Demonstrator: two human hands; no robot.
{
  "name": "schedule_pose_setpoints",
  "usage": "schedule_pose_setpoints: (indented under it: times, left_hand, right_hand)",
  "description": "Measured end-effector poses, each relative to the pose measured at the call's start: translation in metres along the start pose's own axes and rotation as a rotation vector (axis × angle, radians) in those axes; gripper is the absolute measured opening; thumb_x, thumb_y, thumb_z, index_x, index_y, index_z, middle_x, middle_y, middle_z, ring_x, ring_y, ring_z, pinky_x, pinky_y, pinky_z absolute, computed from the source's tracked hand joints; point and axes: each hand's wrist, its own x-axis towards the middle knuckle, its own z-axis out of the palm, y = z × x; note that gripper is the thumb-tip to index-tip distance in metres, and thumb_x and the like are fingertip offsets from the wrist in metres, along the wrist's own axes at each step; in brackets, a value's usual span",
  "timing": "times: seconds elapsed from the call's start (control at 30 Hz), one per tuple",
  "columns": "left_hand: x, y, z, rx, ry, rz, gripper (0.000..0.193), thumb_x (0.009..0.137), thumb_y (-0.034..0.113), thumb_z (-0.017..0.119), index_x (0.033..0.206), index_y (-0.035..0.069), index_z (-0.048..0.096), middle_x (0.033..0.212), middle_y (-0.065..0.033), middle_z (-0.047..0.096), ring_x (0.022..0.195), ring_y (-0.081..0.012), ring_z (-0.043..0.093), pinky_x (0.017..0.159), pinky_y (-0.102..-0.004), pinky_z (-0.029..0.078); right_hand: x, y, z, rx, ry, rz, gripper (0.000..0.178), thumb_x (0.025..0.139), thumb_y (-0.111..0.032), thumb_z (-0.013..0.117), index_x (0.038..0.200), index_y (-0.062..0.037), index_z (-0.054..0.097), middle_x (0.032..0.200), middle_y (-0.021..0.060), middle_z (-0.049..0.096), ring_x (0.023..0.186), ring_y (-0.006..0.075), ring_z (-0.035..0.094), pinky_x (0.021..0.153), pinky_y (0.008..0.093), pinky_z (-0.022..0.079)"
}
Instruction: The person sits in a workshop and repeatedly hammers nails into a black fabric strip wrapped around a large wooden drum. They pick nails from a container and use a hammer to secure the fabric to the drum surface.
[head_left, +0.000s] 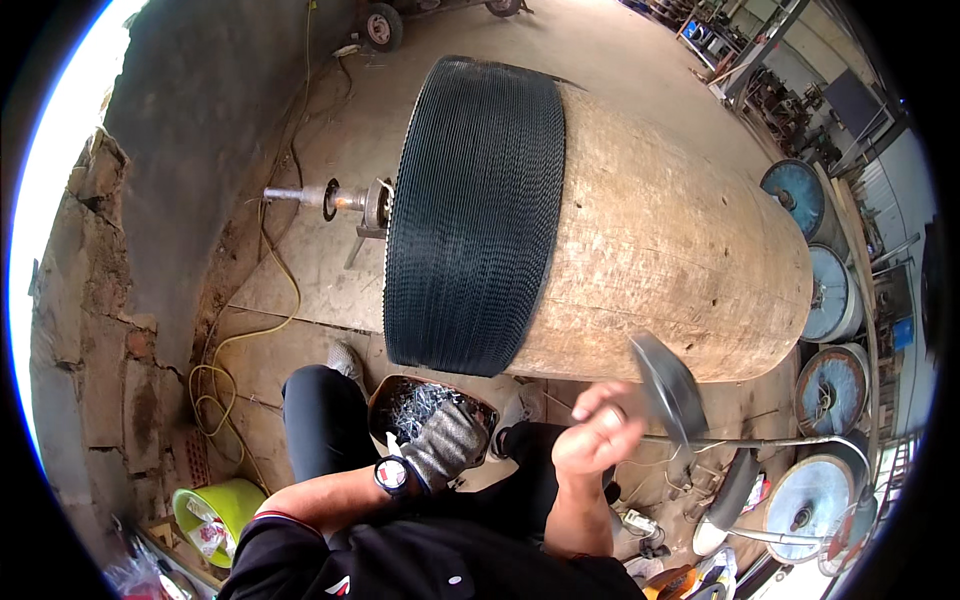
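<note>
Two hands: left hand [445, 447] gloved in grey, right hand [600, 432] bare.
Left grip: can't tell; fingertips hidden, down among the metal bits [408, 405] at the right side of the box [377, 408].
Right grip: closed, apparently round the handle of a hammer [668, 388]; blurred, handle mostly hidden. Contact with drum can't be judged.
Drum [670, 230]: large, wooden, on its side, shaft [300, 194] out of the left end. Probably mounted like that to give access to its curved face.
Black band [480, 210]: closely ridged, round the drum's left end; wood shows from there to the right end.
Box: on the floor [265, 290] between the shoes [346, 362], near the drum's near edge. Likely there for short left-hand reach.
Writing: nothing legible on drum or box. Watch [391, 474] face and shirt [410, 550] mark too small to make out.
</note>
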Motion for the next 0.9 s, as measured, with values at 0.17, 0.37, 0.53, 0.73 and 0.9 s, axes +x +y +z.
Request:
schedule_pose_setpoints:
  times: [0.17, 0.37, 0.53, 0.73, 0.9]
  left_hand:
    - [0.005, -0.006, 0.000, -0.313, -0.022, -0.045, 0.044, 0.105, 0.028, 0.047, 0.063, 0.012, 0.051, 0.053, -0.0026, 0.043, 0.041, -0.0146, 0.041, 0.036, -0.0316, 0.030]
    - [-0.020, 0.002, 0.009, -1.139, -0.195, 0.082, 0.012, 0.097, 0.015, 0.054, 0.097, 0.006, 0.061, 0.087, -0.0111, 0.062, 0.072, -0.0270, 0.061, 0.058, -0.0419, 0.045]
    - [-0.005, -0.022, 0.001, -1.329, 0.002, 0.056, 0.011, 0.096, 0.012, 0.054, 0.099, 0.006, 0.062, 0.084, -0.0124, 0.062, 0.071, -0.0277, 0.063, 0.058, -0.0438, 0.047]
    - [0.051, -0.077, 0.021, -1.317, 0.074, -0.163, 0.039, 0.082, 0.009, 0.067, 0.120, 0.004, 0.064, 0.104, -0.0121, 0.064, 0.085, -0.0278, 0.063, 0.071, -0.0414, 0.053]
    - [0.114, -0.143, 0.064, -0.977, 0.337, -0.195, 0.063, 0.076, 0.007, 0.069, 0.138, 0.007, 0.059, 0.112, -0.0106, 0.062, 0.092, -0.0303, 0.062, 0.081, -0.0442, 0.052]
  right_hand:
    - [-0.014, 0.041, 0.006, -0.631, -0.391, 0.245, 0.031, 0.111, -0.029, 0.048, 0.103, -0.0002, 0.053, 0.065, 0.0084, 0.051, 0.052, 0.0196, 0.052, 0.050, 0.0398, 0.043]
    - [-0.010, 0.009, 0.000, 0.012, -0.007, 0.038, 0.039, 0.112, -0.039, 0.044, 0.103, -0.0016, 0.052, 0.073, 0.0050, 0.050, 0.056, 0.0126, 0.044, 0.048, 0.0249, 0.038]
    - [-0.013, 0.040, 0.009, -0.625, -0.358, 0.304, 0.024, 0.109, -0.025, 0.051, 0.099, -0.0041, 0.054, 0.072, 0.0085, 0.056, 0.055, 0.0214, 0.051, 0.050, 0.0396, 0.043]
    - [-0.004, 0.007, -0.003, -0.029, 0.063, -0.069, 0.032, 0.112, -0.031, 0.044, 0.100, -0.0023, 0.052, 0.072, 0.0042, 0.049, 0.061, 0.0125, 0.048, 0.051, 0.0242, 0.040]
    - [-0.018, 0.030, 0.005, -0.640, -0.333, 0.380, 0.027, 0.108, -0.024, 0.053, 0.096, -0.0002, 0.058, 0.077, 0.0175, 0.062, 0.063, 0.0350, 0.057, 0.061, 0.0441, 0.049]
